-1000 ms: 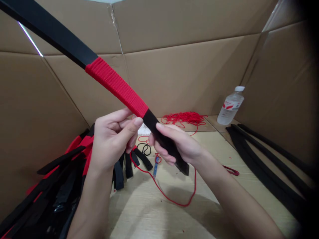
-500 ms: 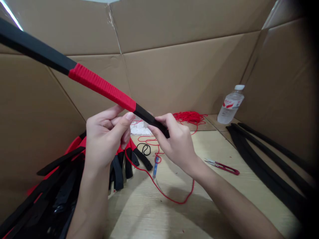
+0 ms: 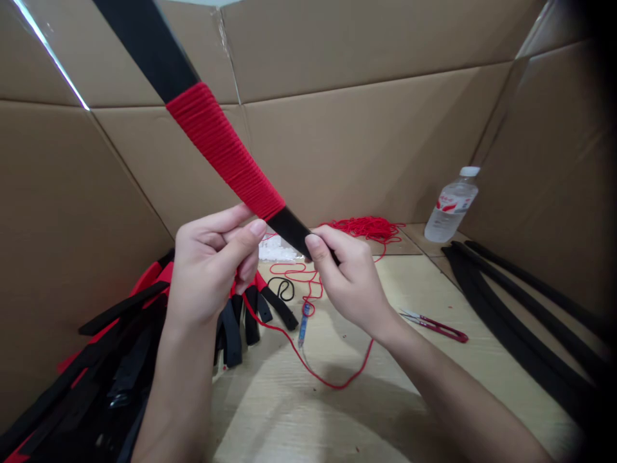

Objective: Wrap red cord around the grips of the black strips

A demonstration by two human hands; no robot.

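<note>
A flat black strip, slightly curved, slants from the upper left down to my right hand. That hand is closed on its lower end, thumb on top. Tight turns of red cord cover a band along the strip's middle. My left hand is closed at the lower edge of this wrapping, holding the red cord between thumb and fingers. From beneath the left hand the loose cord hangs in a long loop over the table and passes behind my right forearm.
A tangled red cord pile lies at the back. Red-handled thread snips, a water bottle and black strips are on the right. Several red-wrapped black strips are heaped on the left. Cardboard walls surround the table.
The strip has rolled so its broad face shows, and its upper part has swung to a steeper slant. Both hands keep their grip and sit slightly further right in view.
</note>
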